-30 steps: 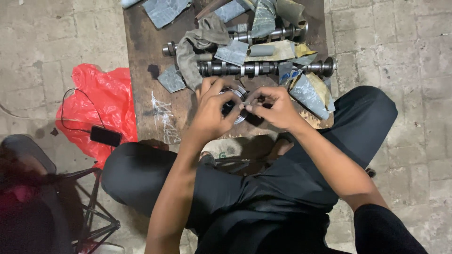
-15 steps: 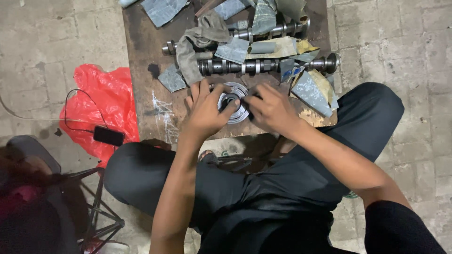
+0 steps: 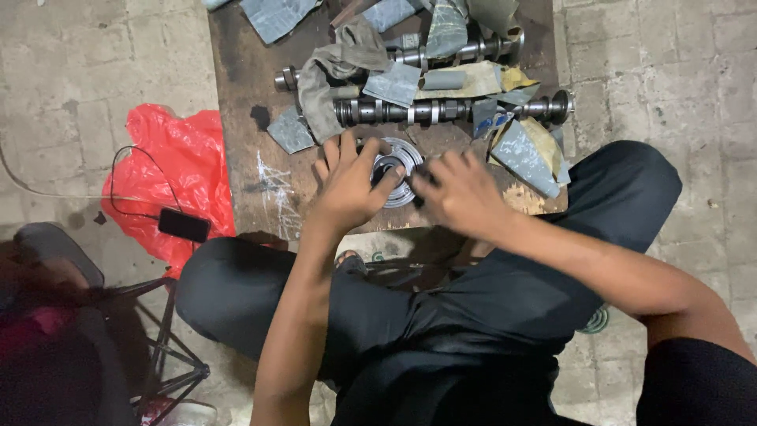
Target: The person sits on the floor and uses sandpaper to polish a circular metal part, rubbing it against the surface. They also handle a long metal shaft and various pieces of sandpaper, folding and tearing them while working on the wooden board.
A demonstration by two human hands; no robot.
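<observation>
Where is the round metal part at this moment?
The round metal part lies on the wooden board, between the left hand and right hand, below a camshaft.

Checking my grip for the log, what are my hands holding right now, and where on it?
Both hands are on the round metal gear lying on the wooden board: left hand at its left rim, right hand at its right edge.

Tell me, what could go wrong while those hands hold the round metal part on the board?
The round metal part sits near the wooden board's front edge, so it might slip off toward the person's lap. The left hand and right hand press close on it, so fingers could get pinched. The camshaft just behind might roll if bumped.
</observation>
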